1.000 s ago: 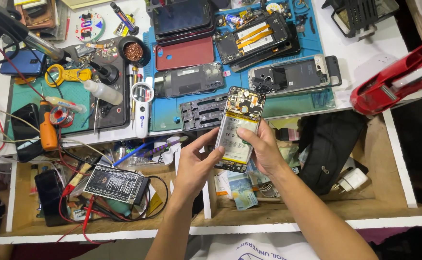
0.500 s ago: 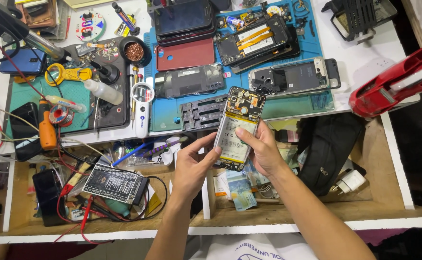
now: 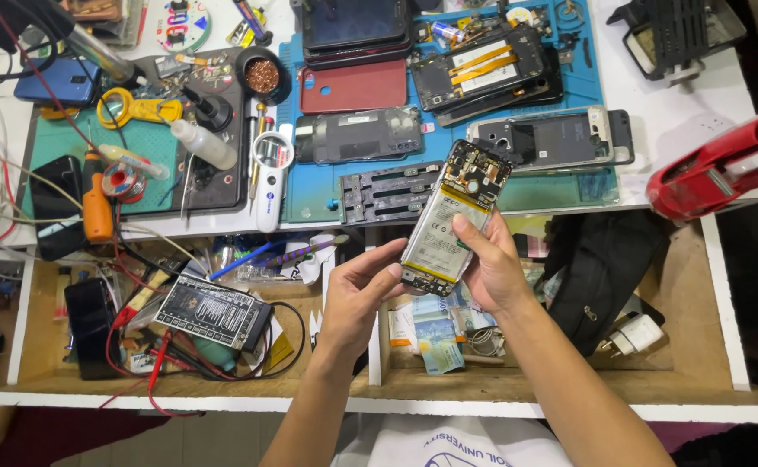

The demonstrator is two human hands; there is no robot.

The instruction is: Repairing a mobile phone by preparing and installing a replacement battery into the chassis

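Got the opened phone (image 3: 450, 222) up off the bench, back cover off, held over the open drawer (image 3: 517, 380) so anything that drops lands in there. My right hand (image 3: 491, 272) does the real holding – thumb laid across the battery, fingers curled behind the frame, so it's clenched on the phone with the camera end tilted away from me toward the blue repair mat (image 3: 569, 186). My left hand (image 3: 360, 298) is half open, fingertips just touching the bottom left corner near the charging end, steadying more than gripping.

Angling it like this puts the guts face up under my eyes: battery in the middle, boards top and bottom.

Rest of the bench is the usual mess. On the blue mat sit a red back cover (image 3: 353, 86), another stripped phone with orange flex cables (image 3: 482, 69) and a grey phone frame (image 3: 539, 143), all well apart from my hands. To the left there's a white squeeze bottle (image 3: 204, 143), an orange screwdriver (image 3: 96, 212) and yellow-handled pliers (image 3: 137, 110) on the green mat. Down in the drawer a black tester box (image 3: 210, 311) with red and black leads sits left of my left wrist, some banknotes (image 3: 435, 333) lie right under my hands – handy spot, nothing more
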